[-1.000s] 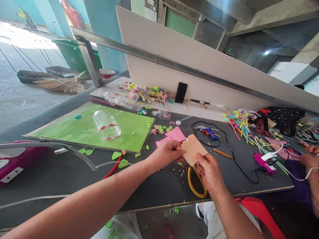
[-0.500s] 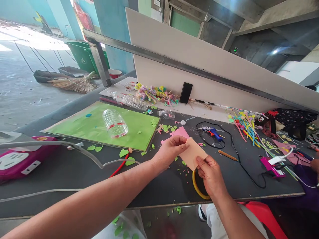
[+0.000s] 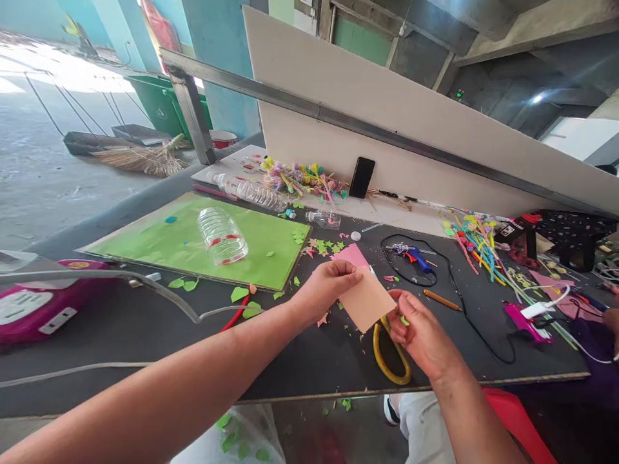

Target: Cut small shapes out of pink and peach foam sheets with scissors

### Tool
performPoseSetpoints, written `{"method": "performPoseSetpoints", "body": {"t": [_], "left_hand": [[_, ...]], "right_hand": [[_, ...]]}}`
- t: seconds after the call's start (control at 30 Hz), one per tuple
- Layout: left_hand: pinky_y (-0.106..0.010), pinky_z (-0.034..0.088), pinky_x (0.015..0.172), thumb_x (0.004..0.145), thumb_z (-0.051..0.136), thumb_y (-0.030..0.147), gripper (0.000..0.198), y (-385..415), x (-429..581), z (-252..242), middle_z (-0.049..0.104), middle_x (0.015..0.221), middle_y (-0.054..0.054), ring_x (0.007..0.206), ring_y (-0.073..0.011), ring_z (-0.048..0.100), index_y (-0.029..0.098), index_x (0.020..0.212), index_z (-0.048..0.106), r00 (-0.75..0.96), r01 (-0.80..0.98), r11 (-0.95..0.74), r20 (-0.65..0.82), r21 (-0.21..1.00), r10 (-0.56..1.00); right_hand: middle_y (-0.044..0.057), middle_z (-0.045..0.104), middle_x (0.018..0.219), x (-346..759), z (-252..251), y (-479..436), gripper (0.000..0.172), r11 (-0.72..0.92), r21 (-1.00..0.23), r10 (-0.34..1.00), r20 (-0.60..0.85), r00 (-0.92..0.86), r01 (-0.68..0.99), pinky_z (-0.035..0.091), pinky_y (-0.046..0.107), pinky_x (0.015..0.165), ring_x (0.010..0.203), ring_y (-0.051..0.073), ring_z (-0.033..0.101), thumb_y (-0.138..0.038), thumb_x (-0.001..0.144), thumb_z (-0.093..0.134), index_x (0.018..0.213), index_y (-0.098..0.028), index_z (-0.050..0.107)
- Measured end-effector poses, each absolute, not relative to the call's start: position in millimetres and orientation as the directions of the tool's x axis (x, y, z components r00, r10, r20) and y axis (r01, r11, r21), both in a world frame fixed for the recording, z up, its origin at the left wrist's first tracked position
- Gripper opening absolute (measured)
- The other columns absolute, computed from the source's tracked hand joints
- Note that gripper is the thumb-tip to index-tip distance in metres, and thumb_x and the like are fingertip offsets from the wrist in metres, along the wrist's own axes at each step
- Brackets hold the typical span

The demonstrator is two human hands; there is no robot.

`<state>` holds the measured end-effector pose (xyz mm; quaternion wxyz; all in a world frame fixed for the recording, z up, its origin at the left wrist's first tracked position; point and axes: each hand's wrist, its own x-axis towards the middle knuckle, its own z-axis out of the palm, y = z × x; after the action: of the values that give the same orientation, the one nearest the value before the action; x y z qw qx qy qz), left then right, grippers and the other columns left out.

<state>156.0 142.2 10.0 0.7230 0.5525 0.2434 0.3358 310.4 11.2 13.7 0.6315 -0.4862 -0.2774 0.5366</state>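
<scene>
My left hand (image 3: pixel 333 287) pinches a peach-coloured piece of paper (image 3: pixel 366 301) at its upper left edge, thumb on top. Beside the paper's right corner is my right hand (image 3: pixel 420 332), its fingers loosely curled and apart, with no grip on the sheet. Below both hands, yellow-handled scissors (image 3: pixel 387 374) lie on the dark table (image 3: pixel 309 367); the paper covers much of them. Behind the paper a pink sheet (image 3: pixel 352 254) is partly hidden. Small green and pink paper cut-outs (image 3: pixel 329 247) are scattered around it.
A clear plastic bottle piece (image 3: pixel 222 237) rests on a green sheet (image 3: pixel 271 267) at left. To the right are a blue glue gun (image 3: pixel 420 260) with a black cord, an orange-brown stick (image 3: pixel 442 300) and a pink power strip (image 3: pixel 527 324). A phone (image 3: pixel 362 177) leans on the white board.
My right hand has let go of the paper and shifted slightly right, its fingers loosening. The paper stays in my left hand, tilted a little differently, and more of the scissors' handles shows.
</scene>
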Motion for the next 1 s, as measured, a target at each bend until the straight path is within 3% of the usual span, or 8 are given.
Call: {"method": "performPoseSetpoints", "body": {"t": [0.1,0.27,0.47,0.7,0.83,1.0], "left_hand": [[-0.022,0.035,0.054,0.067,0.069,0.041,0.03,144,155,10,0.057,0.066,0.0,0.057,-0.0102,0.05,0.015,0.072,0.055,0.696,-0.171,0.241,-0.056,0.955,0.716],[-0.023,0.033,0.051,0.062,0.072,0.036,0.028,138,158,9,0.057,0.06,0.0,0.053,-0.0108,0.05,0.014,0.066,0.055,0.809,0.042,0.302,-0.21,0.952,0.55],[-0.023,0.024,0.05,0.059,0.071,0.033,0.024,125,165,4,0.048,0.054,0.004,0.05,-0.0075,0.038,0.013,0.062,0.056,0.849,0.156,0.243,-0.256,0.957,0.462],[-0.024,0.018,0.05,0.054,0.069,0.03,0.02,124,167,2,0.045,0.051,0.005,0.048,-0.0067,0.031,0.013,0.062,0.059,0.837,0.252,0.261,-0.345,0.932,0.425],[-0.024,0.022,0.049,0.052,0.065,0.023,0.015,125,167,2,0.053,0.055,0.002,0.05,-0.0083,0.039,0.013,0.063,0.063,0.848,0.236,0.271,-0.334,0.933,0.411],[-0.023,0.027,0.049,0.05,0.062,0.018,0.013,125,166,4,0.055,0.055,0.001,0.049,-0.0092,0.043,0.013,0.062,0.062,0.846,0.237,0.343,-0.367,0.909,0.387]], "right_hand": [[0.0,0.061,0.08,325,25,7,0.018,-0.026,-0.874,0.941,-0.186,0.284,-0.485,0.044,0.019,0.055,0.062,0.009,0.052,-0.033,0.088,0.054,0.103,-0.023,0.058],[0.004,0.064,0.094,332,32,3,0.032,0.004,-0.861,0.939,-0.172,0.298,-0.509,0.049,0.022,0.071,0.081,0.011,0.059,-0.009,0.08,0.057,0.109,-0.021,0.056],[0.0,0.063,0.096,300,30,6,0.032,0.083,-0.955,0.959,-0.001,0.284,-0.283,0.049,0.023,0.077,0.081,0.01,0.06,-0.01,0.081,0.06,0.109,-0.026,0.056],[0.004,0.06,0.113,287,15,8,0.03,0.114,-0.975,0.945,0.166,0.283,0.191,0.049,0.036,0.085,0.095,0.018,0.064,-0.022,0.087,0.055,0.115,-0.033,0.054],[0.004,0.061,0.119,287,8,9,0.033,0.153,-0.94,0.942,0.232,0.243,0.304,0.049,0.039,0.089,0.101,0.02,0.064,-0.023,0.09,0.052,0.12,-0.035,0.052],[0.008,0.061,0.122,284,9,9,0.029,0.184,-0.93,0.927,0.272,0.258,0.318,0.045,0.042,0.097,0.111,0.022,0.059,-0.026,0.093,0.046,0.12,-0.029,0.054]]}}
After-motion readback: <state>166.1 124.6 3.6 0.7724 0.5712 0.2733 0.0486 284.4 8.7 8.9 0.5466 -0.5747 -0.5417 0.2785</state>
